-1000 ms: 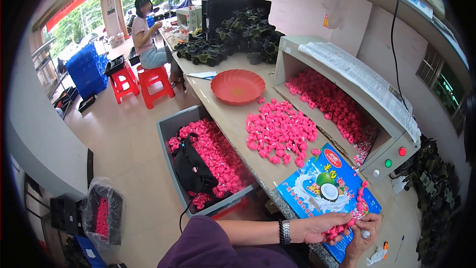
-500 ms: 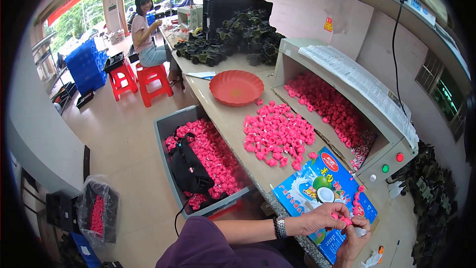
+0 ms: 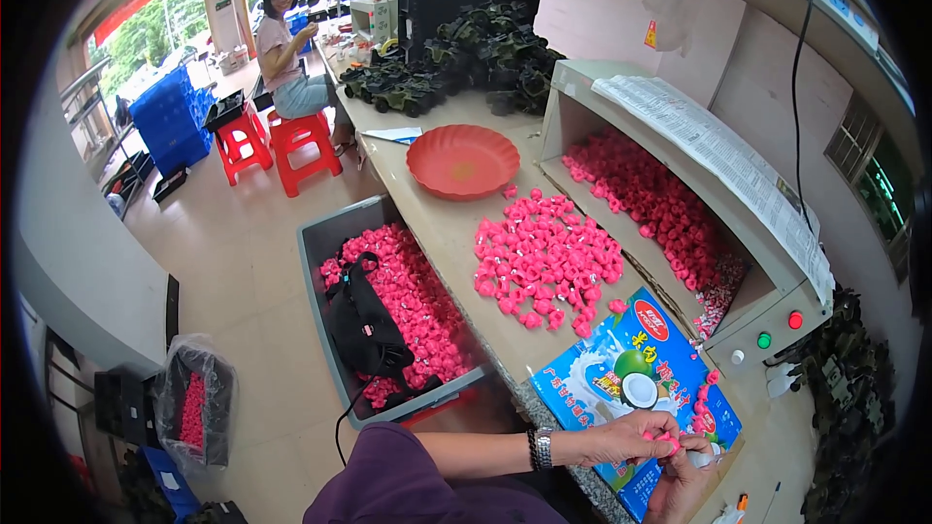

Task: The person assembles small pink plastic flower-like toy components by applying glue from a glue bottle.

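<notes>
One long beige table (image 3: 447,243) runs from the near right part of the room toward the windows at the far left. A person (image 3: 289,58) sits at its far end, beside the left edge, on a red stool (image 3: 307,144). Along the right edge stands a pale cabinet (image 3: 769,311) with open front, and many pink pieces are inside. On the floor, next to the left edge, a grey tub (image 3: 340,215) carries more of them and a black bag (image 3: 367,325). A heap of dark green toy vehicles (image 3: 485,53) occupies the far part of the table. Nearer come a loose spread of pink pieces (image 3: 549,257), then a blue printed sheet (image 3: 607,349), whose left corner reaches the left edge of the table. Behind the spread, a red dish (image 3: 464,163) lies close to this edge.

Over the near edge of the sheet, the left hand (image 3: 626,439) pinches a small pink piece (image 3: 663,441) between thumb and forefinger. The right hand (image 3: 682,485) has its fingers bent and nearly closed around a small white object (image 3: 701,457); whether its fingertips also touch the pink piece, I cannot tell.
</notes>
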